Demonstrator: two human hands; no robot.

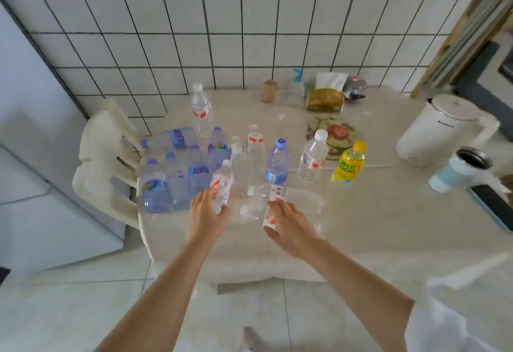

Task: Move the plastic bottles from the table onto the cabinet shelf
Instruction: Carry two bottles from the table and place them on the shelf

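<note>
Both hands are at the near edge of the bottle cluster on the table (361, 226): left hand (206, 214) wraps an upright clear bottle (222, 188), right hand (288, 224) closes on a lying bottle (270, 208). Pickup stage, judged; next comes lifting both clear of neighbours. Lying bottle's long axis runs near-to-far, cap seemingly far-left.

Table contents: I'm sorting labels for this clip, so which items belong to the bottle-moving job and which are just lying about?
Job:
left hand gripping a red-label bottle
right hand on a lying bottle
blue-label bottles
yellow bottle

Lying about:
kettle
tumbler
tissue box
pump dispenser
</note>
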